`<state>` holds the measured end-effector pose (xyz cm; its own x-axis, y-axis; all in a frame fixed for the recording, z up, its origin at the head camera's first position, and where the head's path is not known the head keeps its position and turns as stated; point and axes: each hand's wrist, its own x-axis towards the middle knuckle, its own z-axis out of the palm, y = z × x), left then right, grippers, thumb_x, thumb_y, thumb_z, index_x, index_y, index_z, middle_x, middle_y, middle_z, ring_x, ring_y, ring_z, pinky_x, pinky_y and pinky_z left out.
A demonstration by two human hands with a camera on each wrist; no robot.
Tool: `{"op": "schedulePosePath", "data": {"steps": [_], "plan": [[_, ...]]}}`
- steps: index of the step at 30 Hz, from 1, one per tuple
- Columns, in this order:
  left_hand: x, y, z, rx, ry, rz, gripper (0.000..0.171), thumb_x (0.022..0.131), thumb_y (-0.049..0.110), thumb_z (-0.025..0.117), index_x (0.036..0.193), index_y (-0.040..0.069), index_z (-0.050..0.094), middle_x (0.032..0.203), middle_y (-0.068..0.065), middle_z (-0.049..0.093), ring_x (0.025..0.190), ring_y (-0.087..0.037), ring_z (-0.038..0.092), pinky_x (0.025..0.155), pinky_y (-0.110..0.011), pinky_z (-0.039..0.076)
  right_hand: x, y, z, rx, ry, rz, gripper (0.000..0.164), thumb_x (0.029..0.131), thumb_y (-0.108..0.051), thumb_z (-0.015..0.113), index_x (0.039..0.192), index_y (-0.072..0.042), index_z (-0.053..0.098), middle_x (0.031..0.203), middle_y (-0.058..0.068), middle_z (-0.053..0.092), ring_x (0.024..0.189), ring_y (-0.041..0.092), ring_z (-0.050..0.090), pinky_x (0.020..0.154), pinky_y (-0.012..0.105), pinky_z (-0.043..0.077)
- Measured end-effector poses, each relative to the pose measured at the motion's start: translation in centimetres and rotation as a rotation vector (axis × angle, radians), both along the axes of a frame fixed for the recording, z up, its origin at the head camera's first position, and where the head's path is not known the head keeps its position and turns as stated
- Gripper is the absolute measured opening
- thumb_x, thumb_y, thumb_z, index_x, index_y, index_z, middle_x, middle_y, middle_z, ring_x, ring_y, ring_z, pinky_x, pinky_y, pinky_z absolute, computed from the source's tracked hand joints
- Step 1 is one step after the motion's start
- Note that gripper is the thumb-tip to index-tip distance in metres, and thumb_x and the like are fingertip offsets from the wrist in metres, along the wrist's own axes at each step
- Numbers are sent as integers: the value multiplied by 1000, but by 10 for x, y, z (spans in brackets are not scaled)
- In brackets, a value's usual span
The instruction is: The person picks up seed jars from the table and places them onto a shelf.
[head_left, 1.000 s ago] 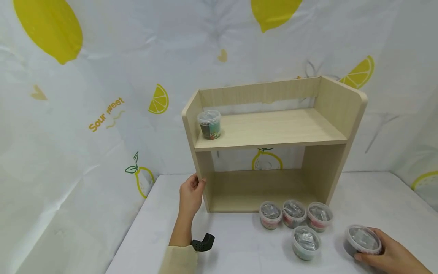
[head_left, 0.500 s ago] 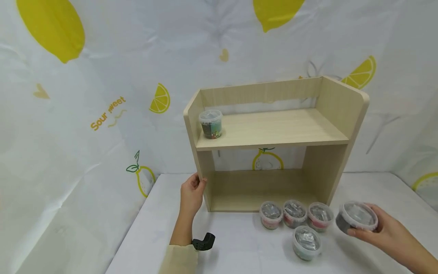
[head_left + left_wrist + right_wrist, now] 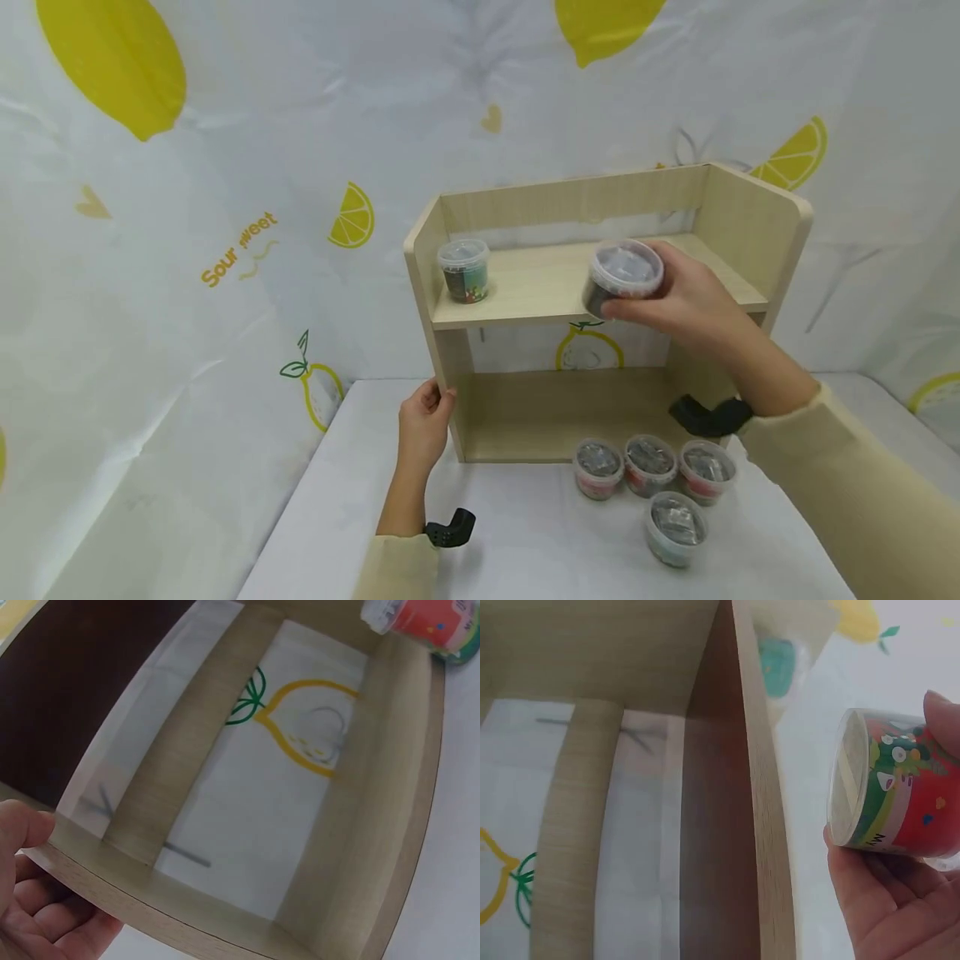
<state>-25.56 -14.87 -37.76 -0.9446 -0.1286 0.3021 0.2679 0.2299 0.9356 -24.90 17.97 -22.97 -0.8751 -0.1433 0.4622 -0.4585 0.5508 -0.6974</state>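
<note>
My right hand (image 3: 693,296) grips a small round plastic tub (image 3: 621,271) with a clear lid, up in front of the shelf's upper board. In the right wrist view this tub (image 3: 900,780) shows a red and green printed label, with thumb and fingers on opposite sides. My left hand (image 3: 425,421) holds the front edge of the left side panel of a light wooden shelf (image 3: 600,312). Thumb and curled fingers lie on either side of that panel in the left wrist view. At the upper board's left end stands another tub (image 3: 464,272), with a dark and teal label.
Three lidded tubs, one of them a pink-banded tub (image 3: 597,468), stand in a row by the shelf's lower front edge. A pale green tub (image 3: 676,529) stands nearer me on the white table (image 3: 555,542). Behind hangs a lemon-print cloth (image 3: 300,100).
My right hand has lifted the tub from the table's right side, carrying it up and left to the upper board's height. The left hand keeps its hold on the side panel.
</note>
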Motion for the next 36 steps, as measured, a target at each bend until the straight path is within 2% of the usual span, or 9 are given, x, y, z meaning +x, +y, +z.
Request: {"op": "schedulePosePath", "data": {"steps": [3, 6, 9, 13, 17, 22, 36], "plan": [[-1, 0, -3, -4, 13, 3, 32, 96, 5, 59, 124, -11, 60, 121, -28, 65, 115, -33, 64, 96, -42, 54, -28, -16, 19, 38, -69, -7, 77, 80, -37, 82, 141, -8, 46, 126, 11, 59, 106, 18, 56, 79, 22, 48], [-1, -1, -3, -10, 19, -6, 33, 97, 5, 59, 125, -12, 59, 122, -28, 64, 116, -34, 64, 96, -42, 54, -49, -25, 27, 47, -116, -6, 81, 80, -44, 80, 142, -6, 44, 129, 13, 58, 113, 25, 56, 89, 35, 48], [-1, 0, -3, -14, 13, -13, 34, 97, 7, 59, 126, -11, 59, 123, -28, 64, 116, -34, 63, 96, -43, 53, -65, -26, 26, 48, -132, -17, 81, 79, -45, 80, 140, -4, 46, 130, 15, 59, 115, 29, 56, 97, 45, 46], [-1, 0, -2, -28, 8, -17, 34, 97, 7, 59, 126, -10, 59, 123, -26, 65, 115, -34, 64, 95, -43, 54, -78, -25, 19, 79, -178, -18, 81, 81, -45, 79, 141, -3, 45, 133, 17, 56, 119, 31, 53, 103, 49, 43], [1, -1, 0, -49, 16, -13, 32, 96, 7, 59, 124, -10, 61, 120, -27, 66, 112, -32, 66, 94, -42, 55, -81, -26, 14, 122, -215, -16, 80, 82, -44, 77, 142, -3, 44, 134, 17, 55, 121, 31, 52, 104, 50, 43], [3, -2, 4, -63, 20, -4, 31, 97, 7, 59, 123, -9, 62, 118, -25, 67, 111, -31, 67, 92, -40, 56, -78, -30, 15, 136, -226, -21, 76, 83, -43, 77, 139, -4, 45, 132, 15, 55, 118, 31, 53, 102, 50, 43], [2, -2, 3, -60, 16, -5, 32, 97, 7, 59, 125, -9, 61, 121, -25, 66, 113, -32, 66, 93, -42, 55, -78, -31, 15, 134, -239, -33, 79, 82, -42, 77, 141, -3, 42, 135, 16, 53, 119, 32, 52, 103, 50, 42]]}}
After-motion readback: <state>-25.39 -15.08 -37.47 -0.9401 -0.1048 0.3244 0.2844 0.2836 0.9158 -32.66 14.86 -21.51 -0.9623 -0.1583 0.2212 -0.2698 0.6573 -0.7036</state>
